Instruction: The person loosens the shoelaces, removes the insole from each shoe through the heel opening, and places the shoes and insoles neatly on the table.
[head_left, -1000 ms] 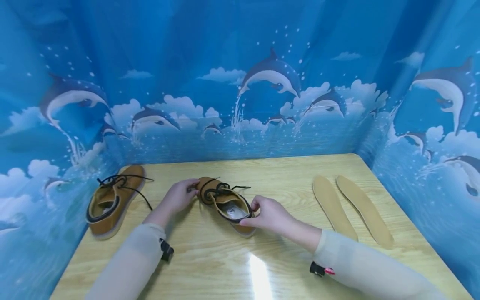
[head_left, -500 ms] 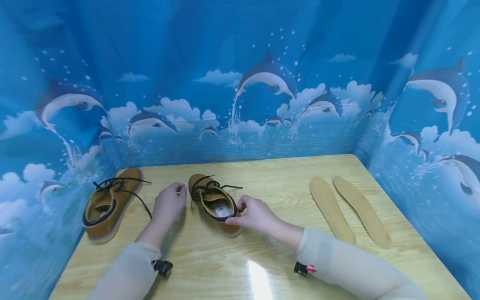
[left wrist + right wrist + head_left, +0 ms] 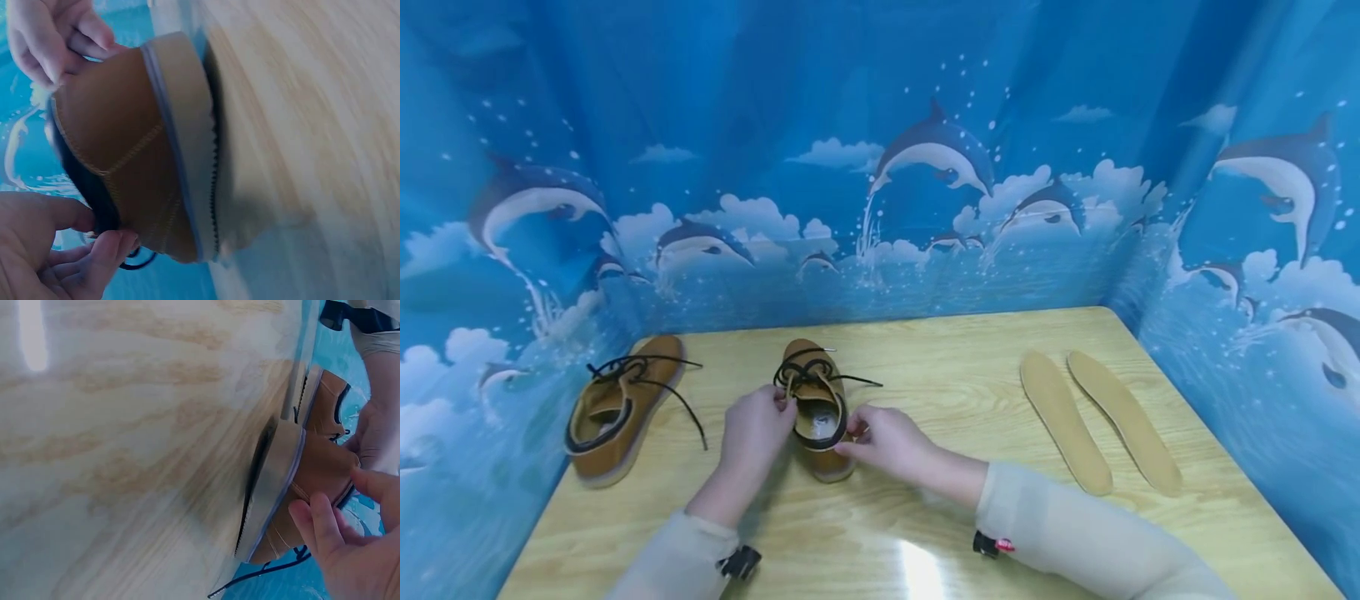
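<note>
Shoe (image 3: pixel 815 410), tan suede, black laces, mid-table, toe pointing far, held at collar from both sides. Wooden table (image 3: pixel 925 517), dolphin-print blue backdrop behind. Second shoe (image 3: pixel 617 408) lying far left. Two insoles (image 3: pixel 1097 421) side by side at right, well apart from shoe. Left hand (image 3: pixel 756 433) pinching left collar edge; right hand (image 3: pixel 883 440) pinching right edge. Likely step: spreading opening wide. Next move probably calls for freeing right hand, reaching right for insole.

Beige sleeves (image 3: pixel 1060 533), black wrist straps (image 3: pixel 741 562), bare hands (image 3: pixel 756 433)
</note>
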Motion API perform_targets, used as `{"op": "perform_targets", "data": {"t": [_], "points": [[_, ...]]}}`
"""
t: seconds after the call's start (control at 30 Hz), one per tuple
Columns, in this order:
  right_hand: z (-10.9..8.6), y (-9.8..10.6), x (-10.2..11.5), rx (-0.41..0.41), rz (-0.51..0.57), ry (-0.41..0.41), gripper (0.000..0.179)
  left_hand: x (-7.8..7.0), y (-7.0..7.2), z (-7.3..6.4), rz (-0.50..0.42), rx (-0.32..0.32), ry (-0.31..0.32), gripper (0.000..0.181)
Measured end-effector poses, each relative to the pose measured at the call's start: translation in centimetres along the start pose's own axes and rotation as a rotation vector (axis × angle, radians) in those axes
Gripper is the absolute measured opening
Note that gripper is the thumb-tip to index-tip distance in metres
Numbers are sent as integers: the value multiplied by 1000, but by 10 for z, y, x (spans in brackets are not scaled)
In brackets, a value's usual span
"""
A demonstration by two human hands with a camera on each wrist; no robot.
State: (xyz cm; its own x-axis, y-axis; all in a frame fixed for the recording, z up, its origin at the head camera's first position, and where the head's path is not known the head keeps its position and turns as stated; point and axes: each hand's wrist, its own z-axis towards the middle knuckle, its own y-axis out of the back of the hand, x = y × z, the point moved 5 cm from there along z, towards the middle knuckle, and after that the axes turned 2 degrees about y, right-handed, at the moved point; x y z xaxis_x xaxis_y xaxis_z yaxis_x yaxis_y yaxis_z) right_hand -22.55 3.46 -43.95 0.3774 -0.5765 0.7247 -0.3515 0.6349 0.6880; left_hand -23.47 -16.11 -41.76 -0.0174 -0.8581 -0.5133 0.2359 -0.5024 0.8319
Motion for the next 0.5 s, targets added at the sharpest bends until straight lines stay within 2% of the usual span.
{"op": "perform_targets", "data": {"t": [0.17,0.3,0.4,0.5], "points": [[-3,2,3,76,-23,9,28,8,-2,3,-26,-45,-9,14],[-8,12,1,95,-33,14,34,13,0,8,-9,-87,-34,15],[-13,25,1,89,-20,29,33,21,6,12,21,-115,-24,18],[-18,41,1,78,-7,28,34,31,16,16,46,-117,-15,18]]}}
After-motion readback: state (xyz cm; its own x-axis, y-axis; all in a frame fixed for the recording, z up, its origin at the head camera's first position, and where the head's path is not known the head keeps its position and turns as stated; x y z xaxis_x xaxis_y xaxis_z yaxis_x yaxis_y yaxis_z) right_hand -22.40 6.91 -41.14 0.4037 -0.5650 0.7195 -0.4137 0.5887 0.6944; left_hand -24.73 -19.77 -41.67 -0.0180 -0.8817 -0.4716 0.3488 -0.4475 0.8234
